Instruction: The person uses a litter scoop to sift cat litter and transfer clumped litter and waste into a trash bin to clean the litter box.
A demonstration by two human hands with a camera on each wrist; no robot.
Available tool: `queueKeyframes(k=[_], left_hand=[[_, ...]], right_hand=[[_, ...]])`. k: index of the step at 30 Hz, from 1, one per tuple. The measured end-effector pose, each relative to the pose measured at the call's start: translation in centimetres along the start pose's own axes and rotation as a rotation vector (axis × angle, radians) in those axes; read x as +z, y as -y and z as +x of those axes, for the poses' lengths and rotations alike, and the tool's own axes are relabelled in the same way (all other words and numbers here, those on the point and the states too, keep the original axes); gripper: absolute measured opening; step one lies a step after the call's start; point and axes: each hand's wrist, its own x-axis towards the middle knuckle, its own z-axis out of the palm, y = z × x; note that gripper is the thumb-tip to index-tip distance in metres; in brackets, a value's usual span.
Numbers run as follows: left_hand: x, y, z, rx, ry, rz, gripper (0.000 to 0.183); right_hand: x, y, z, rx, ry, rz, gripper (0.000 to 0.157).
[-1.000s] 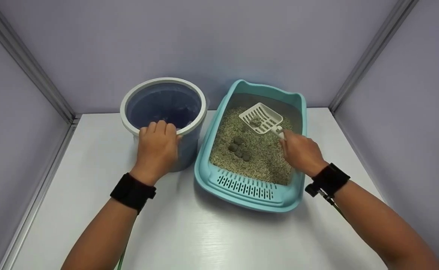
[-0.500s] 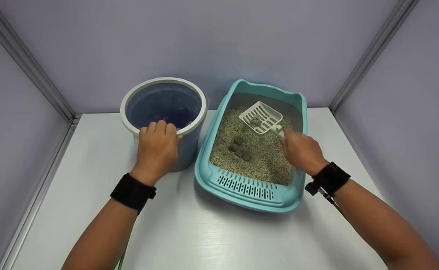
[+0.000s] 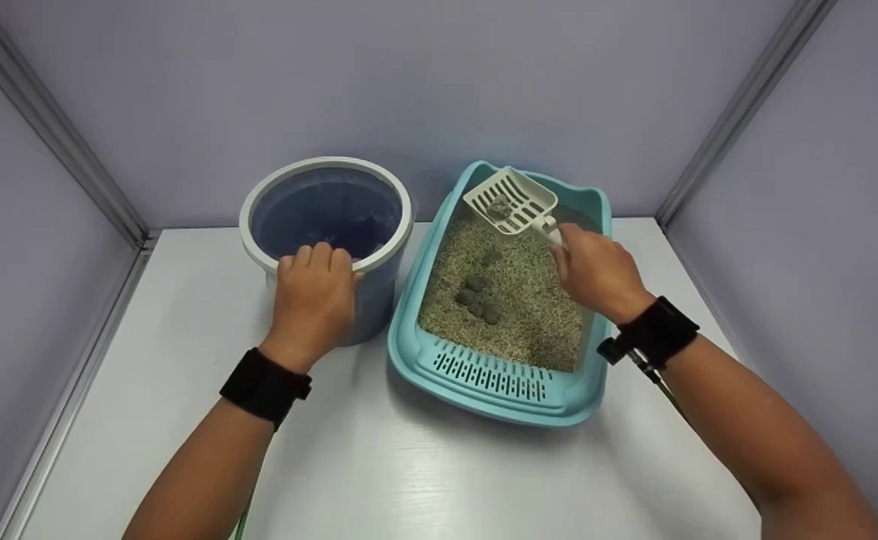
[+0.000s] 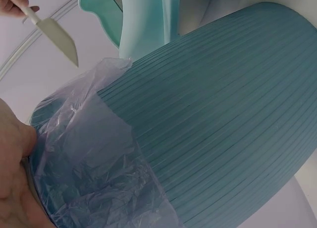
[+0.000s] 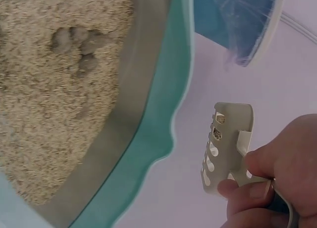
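My right hand (image 3: 600, 271) grips the handle of a white slotted litter scoop (image 3: 528, 193), held above the far part of the litter box. A greyish clump (image 3: 499, 208) lies in the scoop. Below it, the turquoise litter box (image 3: 400, 341) holds tan litter (image 3: 517, 330), with several dark clumps (image 3: 476, 285) left of its middle. My left hand (image 3: 313, 304) grips the near rim of a blue ribbed bin (image 4: 213, 104). In the left wrist view, a thin translucent bag (image 4: 109, 163) is folded over the bin's outside.
The bin's white rim (image 3: 401, 196) stands close to the box's left side. Behind both is a pale wall (image 3: 379, 82), with side panels at left and right. A white tabletop (image 3: 416, 480) lies under everything.
My right hand has raised the scoop with the clump, up and slightly away toward the back of the box. My left hand stays on the bin rim.
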Motion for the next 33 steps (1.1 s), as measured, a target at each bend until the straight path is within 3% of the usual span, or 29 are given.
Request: queueKeyframes(k=[8, 13, 24, 28, 33], left_hand=[[-0.1, -0.2, -0.1, -0.028, 0.038, -0.007, 0.028], [-0.1, -0.2, 0.1, -0.019, 0.027, -0.002, 0.029], [0.0, 0.0, 0.1, -0.014, 0.006, 0.003, 0.028], [0.1, 0.0, 0.2, -0.013, 0.009, 0.003, 0.029], [0.2, -0.1, 0.2, -0.011, 0.012, 0.004, 0.029]], right_hand=[[-1.7, 4.6, 2.3, -0.023, 0.017, 0.057, 0.028], [-2.5, 7.5, 3.9, -0.028, 0.053, 0.094, 0.029], [-2.2, 12.0, 6.4, -0.077, 0.082, 0.09, 0.026], [-1.2, 13.3, 6.8, -0.152, 0.032, 0.025, 0.025], [0.7, 14.3, 6.9, -0.365, -0.193, -0.117, 0.021]])
